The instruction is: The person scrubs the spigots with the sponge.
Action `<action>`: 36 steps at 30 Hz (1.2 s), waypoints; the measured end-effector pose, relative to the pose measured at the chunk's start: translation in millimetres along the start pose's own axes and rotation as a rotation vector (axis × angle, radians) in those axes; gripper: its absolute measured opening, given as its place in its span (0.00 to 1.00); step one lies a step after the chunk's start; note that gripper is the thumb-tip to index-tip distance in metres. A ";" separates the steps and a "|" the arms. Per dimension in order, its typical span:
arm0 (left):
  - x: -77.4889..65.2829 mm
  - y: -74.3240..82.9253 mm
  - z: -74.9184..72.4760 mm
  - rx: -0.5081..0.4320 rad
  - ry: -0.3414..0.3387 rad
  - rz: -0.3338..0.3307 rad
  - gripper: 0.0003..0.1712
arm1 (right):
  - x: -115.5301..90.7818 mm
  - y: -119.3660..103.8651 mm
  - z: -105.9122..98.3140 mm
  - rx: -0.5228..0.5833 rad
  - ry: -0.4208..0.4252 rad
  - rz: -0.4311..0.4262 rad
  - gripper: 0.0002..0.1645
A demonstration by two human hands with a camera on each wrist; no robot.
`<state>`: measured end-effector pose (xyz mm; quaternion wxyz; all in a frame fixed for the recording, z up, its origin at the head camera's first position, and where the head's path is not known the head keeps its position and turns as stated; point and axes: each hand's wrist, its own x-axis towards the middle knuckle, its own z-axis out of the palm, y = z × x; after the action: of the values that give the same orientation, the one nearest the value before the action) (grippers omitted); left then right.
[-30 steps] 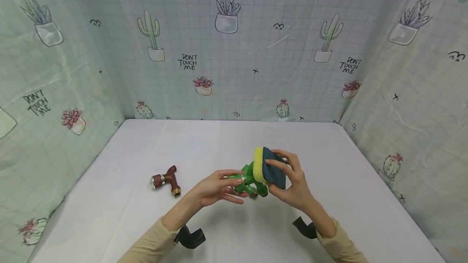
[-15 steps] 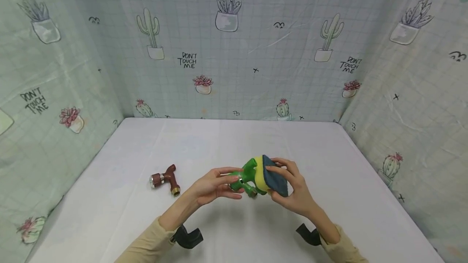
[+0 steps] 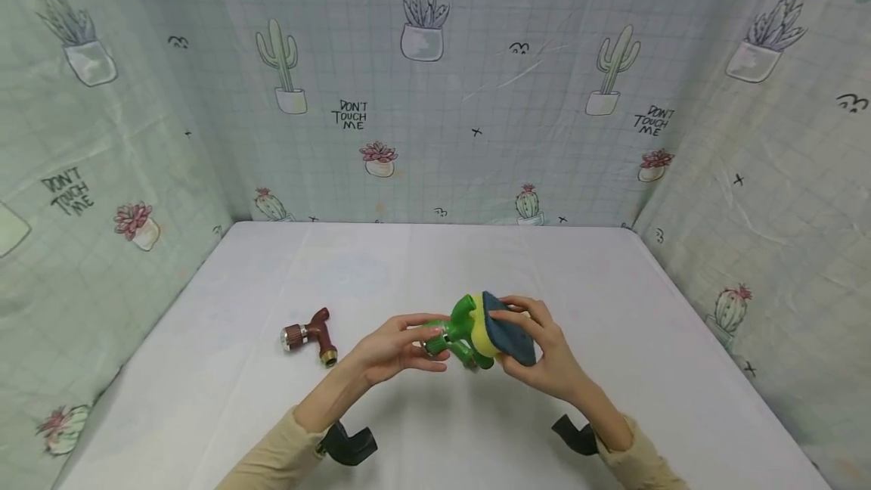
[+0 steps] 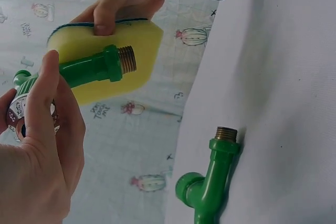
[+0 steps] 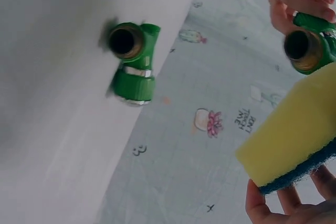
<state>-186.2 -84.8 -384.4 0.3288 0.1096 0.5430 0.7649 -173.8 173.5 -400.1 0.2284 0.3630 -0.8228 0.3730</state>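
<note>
My left hand grips a green water tap by its ribbed knob, above the table. In the left wrist view its brass-threaded end points away from the fingers. My right hand holds a sponge, yellow on one side and dark blue-green on the other, fingers on the dark side. The yellow face lies against the tap's far end. A second green tap lies on the table below, partly hidden by the held one in the head view.
A brown tap with a brass end lies on the left part of the white table. Patterned cloth walls enclose the back and sides. Black curved pieces stick out by both wrists.
The sponge has come down and towards me along the green tap, mostly in the first half second. The held tap has turned slightly, with more of its body showing.
</note>
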 end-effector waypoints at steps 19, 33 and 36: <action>-2.6 8.2 -4.6 0.082 0.184 0.077 0.20 | -11.7 9.0 -4.7 -0.111 0.023 0.007 0.36; 10.2 2.4 -0.5 -0.044 0.285 0.088 0.26 | 7.6 -6.5 11.0 -0.027 0.055 -0.023 0.36; 12.7 -1.6 3.9 -0.039 0.267 0.087 0.26 | 7.4 -8.8 17.1 -0.035 0.031 -0.034 0.35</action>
<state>-193.3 -73.6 -386.7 0.2224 0.0236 0.5615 0.7967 -173.6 153.0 -401.8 0.2540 0.3671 -0.8190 0.3604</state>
